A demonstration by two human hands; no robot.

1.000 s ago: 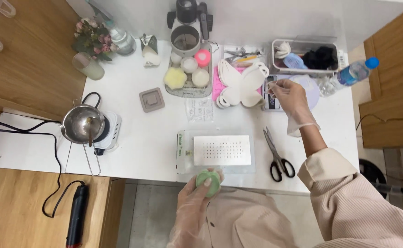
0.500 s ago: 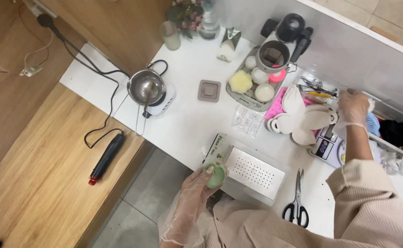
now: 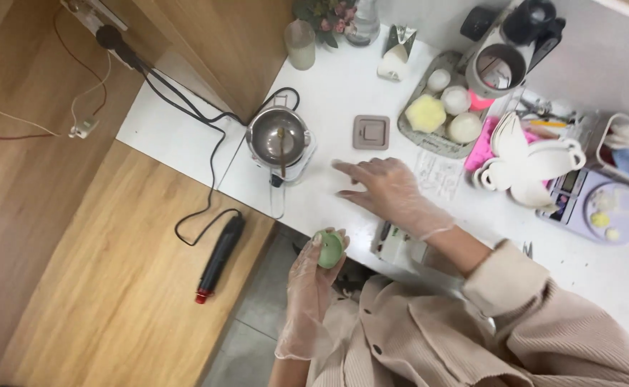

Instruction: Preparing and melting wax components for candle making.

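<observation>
My left hand point(image 3: 314, 276), in a clear glove, grips a small round green mould point(image 3: 329, 249) just off the near edge of the white table point(image 3: 329, 93). My right hand point(image 3: 385, 190), also gloved, reaches left over the table with fingers spread and nothing in it. Its fingertips point toward a small metal pot point(image 3: 279, 137) that sits on a white hot plate point(image 3: 291, 163). My right forearm covers most of a flat perforated metal plate on its box point(image 3: 393, 240).
A grey square mould point(image 3: 370, 132) lies beyond my right hand. A tray point(image 3: 416, 132) holds round and flower-shaped wax pieces. White butterfly-shaped moulds point(image 3: 526, 161), a purple scale point(image 3: 601, 211), a black heat tool point(image 3: 218, 258) on the wooden bench, cables and a frosted glass point(image 3: 300, 43) are around.
My right hand left the far right side of the table and swung left across it toward the pot. The view turned further left. The green mould stays in my left hand.
</observation>
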